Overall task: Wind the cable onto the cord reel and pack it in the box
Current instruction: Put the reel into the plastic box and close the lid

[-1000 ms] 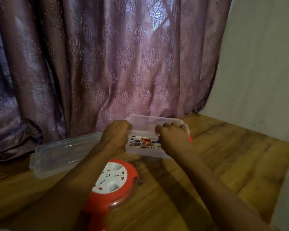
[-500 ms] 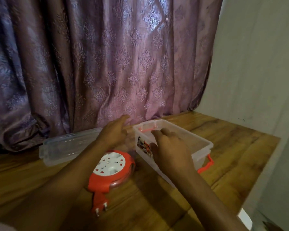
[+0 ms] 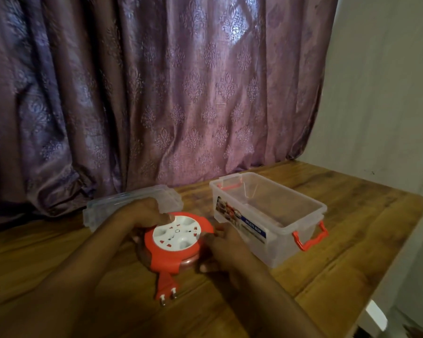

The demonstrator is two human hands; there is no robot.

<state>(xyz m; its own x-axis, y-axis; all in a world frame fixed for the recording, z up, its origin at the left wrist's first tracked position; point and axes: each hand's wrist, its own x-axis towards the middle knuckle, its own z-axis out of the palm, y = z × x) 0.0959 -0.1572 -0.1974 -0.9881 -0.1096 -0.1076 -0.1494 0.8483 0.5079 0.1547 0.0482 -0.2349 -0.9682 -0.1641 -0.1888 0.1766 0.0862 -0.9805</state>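
Observation:
A round red cord reel with a white socket face lies flat on the wooden table. Its red plug sticks out toward me, prongs pointing at the near edge. My left hand grips the reel's far left rim and my right hand grips its right side. A clear plastic box with red clip handles stands open and empty just right of the reel. No loose cable shows.
The box's clear lid lies flat behind the reel, partly under my left hand. A purple patterned curtain hangs along the table's back edge. A pale wall stands on the right, where the table ends.
Both hands let go of the box and came back to the reel, gripping it from either side. The box now stands on the table to the right.

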